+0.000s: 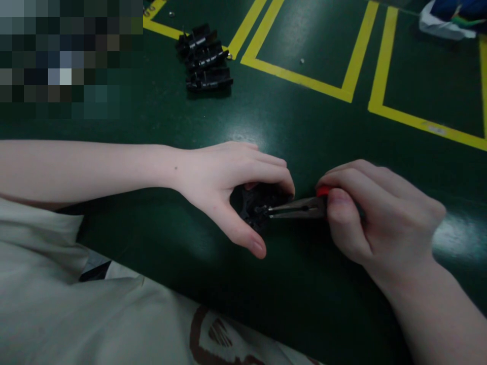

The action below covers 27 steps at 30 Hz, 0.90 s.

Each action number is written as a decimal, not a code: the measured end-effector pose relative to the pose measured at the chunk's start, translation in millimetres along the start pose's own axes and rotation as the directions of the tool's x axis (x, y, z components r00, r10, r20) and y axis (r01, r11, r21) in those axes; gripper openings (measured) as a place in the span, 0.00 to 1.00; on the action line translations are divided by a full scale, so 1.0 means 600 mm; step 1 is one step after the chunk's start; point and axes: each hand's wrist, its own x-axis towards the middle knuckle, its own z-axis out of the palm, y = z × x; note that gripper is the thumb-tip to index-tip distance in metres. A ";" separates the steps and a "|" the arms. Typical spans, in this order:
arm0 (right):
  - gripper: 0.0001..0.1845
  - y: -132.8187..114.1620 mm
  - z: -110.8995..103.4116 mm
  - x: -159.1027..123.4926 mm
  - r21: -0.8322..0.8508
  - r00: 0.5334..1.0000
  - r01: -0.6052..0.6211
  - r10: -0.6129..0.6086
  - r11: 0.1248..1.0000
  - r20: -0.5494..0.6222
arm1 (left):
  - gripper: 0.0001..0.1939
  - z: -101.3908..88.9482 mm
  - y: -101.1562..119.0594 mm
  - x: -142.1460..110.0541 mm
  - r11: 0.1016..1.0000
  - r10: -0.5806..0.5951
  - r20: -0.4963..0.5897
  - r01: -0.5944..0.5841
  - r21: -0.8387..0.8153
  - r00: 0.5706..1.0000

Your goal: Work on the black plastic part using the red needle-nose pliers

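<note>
My left hand (236,182) is closed round a black plastic part (256,203), its fingers over the far side and its thumb along the near side. My right hand (376,208) grips needle-nose pliers (300,207) by the handles, of which a bit of red shows. The long metal jaws point left, and their tips meet the black part between my left thumb and fingers. Whether the tips pinch anything small there, I cannot make out. Much of the part is hidden under my left hand.
Beyond my left hand, several black plastic pieces (209,58) lie in a row on the green table (152,111). Yellow tape lines (297,76) mark boxes along the far side. A white and dark blue bundle (449,23) lies at the far right. Small bits are scattered about.
</note>
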 end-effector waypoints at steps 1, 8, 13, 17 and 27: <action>0.14 -0.001 0.000 0.000 0.001 1.000 -0.005 0.005 1.000 0.004 | 0.34 0.000 0.000 0.000 1.000 -0.001 0.000 0.001 0.003 1.000; 0.13 -0.003 0.001 -0.002 -0.016 0.999 -0.042 0.043 0.999 0.022 | 0.35 0.001 0.000 0.000 1.000 -0.007 -0.004 0.007 0.012 1.000; 0.13 -0.004 -0.001 0.002 -0.008 0.998 -0.033 0.033 0.999 0.054 | 0.36 0.002 -0.001 -0.001 1.000 -0.004 -0.012 0.004 0.015 1.000; 0.13 -0.007 -0.002 0.003 0.001 0.998 -0.022 0.022 1.000 0.051 | 0.36 0.002 -0.001 -0.001 1.000 -0.009 -0.005 0.009 0.013 1.000; 0.15 -0.005 -0.003 0.002 -0.005 0.998 -0.042 0.042 0.999 0.051 | 0.34 0.001 -0.001 -0.001 0.999 -0.036 -0.001 0.036 -0.005 0.999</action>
